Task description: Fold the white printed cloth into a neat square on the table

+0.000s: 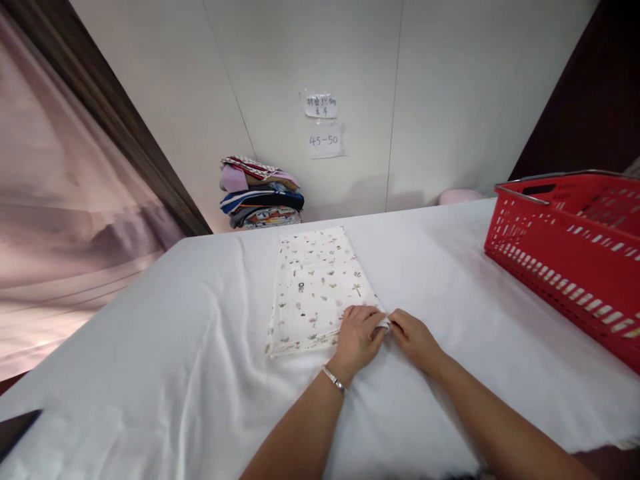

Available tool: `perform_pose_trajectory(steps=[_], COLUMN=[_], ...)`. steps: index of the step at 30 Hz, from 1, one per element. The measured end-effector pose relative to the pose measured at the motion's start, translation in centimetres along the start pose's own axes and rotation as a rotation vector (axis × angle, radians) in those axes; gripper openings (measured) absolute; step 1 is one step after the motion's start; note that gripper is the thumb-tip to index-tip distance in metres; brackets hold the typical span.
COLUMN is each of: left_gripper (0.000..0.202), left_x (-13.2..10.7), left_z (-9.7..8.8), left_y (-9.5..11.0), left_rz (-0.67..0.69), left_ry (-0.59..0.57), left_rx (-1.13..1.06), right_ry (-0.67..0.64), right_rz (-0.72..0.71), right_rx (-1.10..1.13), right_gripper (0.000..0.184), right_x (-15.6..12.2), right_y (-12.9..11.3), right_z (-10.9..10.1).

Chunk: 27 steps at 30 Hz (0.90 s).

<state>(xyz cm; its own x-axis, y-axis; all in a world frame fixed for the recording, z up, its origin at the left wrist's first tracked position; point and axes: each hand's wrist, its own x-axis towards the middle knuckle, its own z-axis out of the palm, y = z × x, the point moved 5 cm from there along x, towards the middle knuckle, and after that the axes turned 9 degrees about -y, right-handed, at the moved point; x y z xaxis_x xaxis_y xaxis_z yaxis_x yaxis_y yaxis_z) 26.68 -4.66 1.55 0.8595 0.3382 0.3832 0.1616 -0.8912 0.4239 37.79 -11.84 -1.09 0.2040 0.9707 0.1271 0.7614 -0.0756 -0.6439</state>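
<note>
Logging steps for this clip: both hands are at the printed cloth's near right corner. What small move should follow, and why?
Probably draw that corner's layers even. The left hand and right hand both pinch the near right corner of the printed cloth, folded flat on the white table, and its near edge shows layers not quite flush.

Reaches forward with both bare arms, side by side. Rests the left hand [357, 335] palm down, with the fingers bent at the tips. Pinches with the right hand [415, 339], thumb against fingers. Holds the two hands close together, fingertips meeting in the middle.
</note>
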Motion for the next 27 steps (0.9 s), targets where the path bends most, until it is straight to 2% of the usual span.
perform_pose_trajectory(steps=[4, 14, 27], left_gripper=[0.024, 0.014, 0.011], left_x=[0.01, 0.23, 0.46], left_z=[-0.01, 0.34, 0.32], left_y=[-0.11, -0.38, -0.26], left_rz=[0.033, -0.032, -0.041], left_ry=[-0.024, 0.034, 0.014], left_rx=[0.007, 0.01, -0.037], right_ry=[-0.012, -0.002, 0.003], right_rz=[0.011, -0.031, -0.009], right_rx=[0.014, 0.015, 0.046], right_gripper=[0.015, 0.013, 0.013], right_x=[0.05, 0.02, 0.03], right_y=[0.16, 0.08, -0.31], right_z=[0.09, 0.16, 0.25])
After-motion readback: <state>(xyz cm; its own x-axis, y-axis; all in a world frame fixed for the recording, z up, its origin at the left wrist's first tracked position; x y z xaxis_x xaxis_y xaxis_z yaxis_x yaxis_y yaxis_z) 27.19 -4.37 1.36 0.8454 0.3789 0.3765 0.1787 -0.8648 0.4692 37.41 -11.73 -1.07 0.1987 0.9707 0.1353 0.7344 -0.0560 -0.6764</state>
